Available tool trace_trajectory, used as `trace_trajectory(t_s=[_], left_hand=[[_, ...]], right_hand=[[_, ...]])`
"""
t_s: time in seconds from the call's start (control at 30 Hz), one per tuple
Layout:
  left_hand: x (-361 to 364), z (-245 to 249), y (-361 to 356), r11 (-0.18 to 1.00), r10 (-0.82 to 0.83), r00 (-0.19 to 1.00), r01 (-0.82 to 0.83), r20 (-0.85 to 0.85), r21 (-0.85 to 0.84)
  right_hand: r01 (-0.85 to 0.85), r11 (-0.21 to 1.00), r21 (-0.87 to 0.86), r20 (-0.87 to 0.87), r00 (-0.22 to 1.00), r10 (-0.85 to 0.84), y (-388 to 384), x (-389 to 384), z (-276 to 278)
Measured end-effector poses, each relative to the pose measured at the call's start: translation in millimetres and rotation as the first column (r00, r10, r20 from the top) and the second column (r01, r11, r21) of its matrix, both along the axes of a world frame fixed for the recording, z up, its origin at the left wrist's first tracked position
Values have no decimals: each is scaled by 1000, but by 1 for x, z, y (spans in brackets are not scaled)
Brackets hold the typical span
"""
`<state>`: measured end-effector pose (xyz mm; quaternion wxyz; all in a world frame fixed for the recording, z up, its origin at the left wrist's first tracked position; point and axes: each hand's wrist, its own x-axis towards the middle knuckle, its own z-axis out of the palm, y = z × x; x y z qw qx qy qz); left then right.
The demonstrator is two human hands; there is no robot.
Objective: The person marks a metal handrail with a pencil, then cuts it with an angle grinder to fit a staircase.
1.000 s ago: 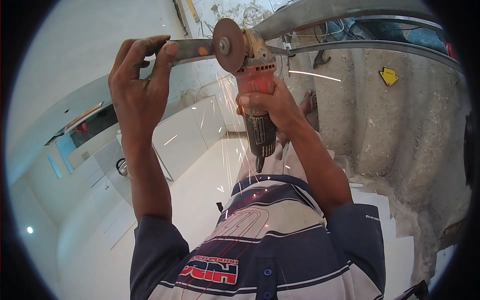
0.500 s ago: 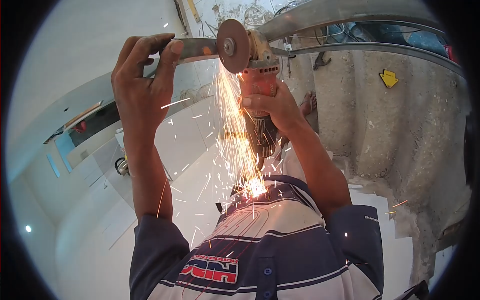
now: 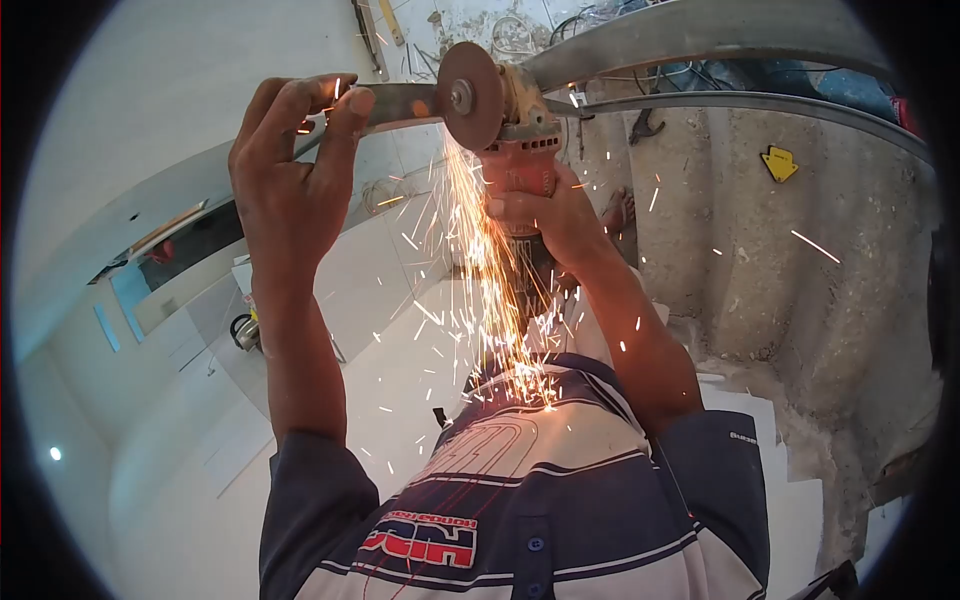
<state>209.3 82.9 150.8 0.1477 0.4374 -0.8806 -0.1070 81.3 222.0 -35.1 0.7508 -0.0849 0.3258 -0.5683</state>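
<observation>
My right hand (image 3: 560, 220) is wrapped round the red-and-black body of an angle grinder (image 3: 522, 165). Its thin brown cutting disc (image 3: 478, 90) meets a grey metal bar (image 3: 395, 105). A dense stream of sparks (image 3: 480, 260) falls from the contact toward my striped shirt (image 3: 580, 490). Over at the left, my left hand (image 3: 295, 165) is closed, thumb and fingers pinching the bar beside the disc. An orange-brown patch marks the bar close to the cut. Behind the grinder, the far side of the cut is hidden.
Curved metal rails (image 3: 710, 45) extend to the upper right. Below them are rough concrete steps (image 3: 750, 230), bearing a yellow magnetic welding holder (image 3: 779, 164) and a dark clamp-like tool (image 3: 645, 126). My bare foot (image 3: 620, 208) shows behind my right arm. Cables lie at the top.
Sparks keep streaming but have spread wider, some flying out to the right. Both hands and the grinder have shifted very slightly right and down in view. Both grips are unchanged.
</observation>
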Motion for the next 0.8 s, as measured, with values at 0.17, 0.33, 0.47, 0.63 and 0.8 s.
trace_trajectory(t_s=[0.17, 0.33, 0.47, 0.63, 0.8], left_hand=[[-2, 1, 2, 1000, 8, 1000, -8, -8, -2], [-2, 3, 3, 1000, 21, 998, -20, 53, -12], [-5, 3, 4, 999, 36, 999, -37, 31, 4], [-5, 1, 6, 999, 33, 999, -33, 13, -12], [-6, 1, 6, 998, 51, 998, -49, 47, -46]], right_hand=[[0, 1000, 17, 39, 999, 0, -3, -5, 13], [-21, 1000, -9, 26, 999, 21, -3, -5, 9], [4, 1000, -22, -15, 1000, -5, -4, -9, 13], [-1, 999, -32, -12, 1000, 0, -6, -5, 1], [-32, 999, -21, 3, 999, 32, -7, -10, 4]])
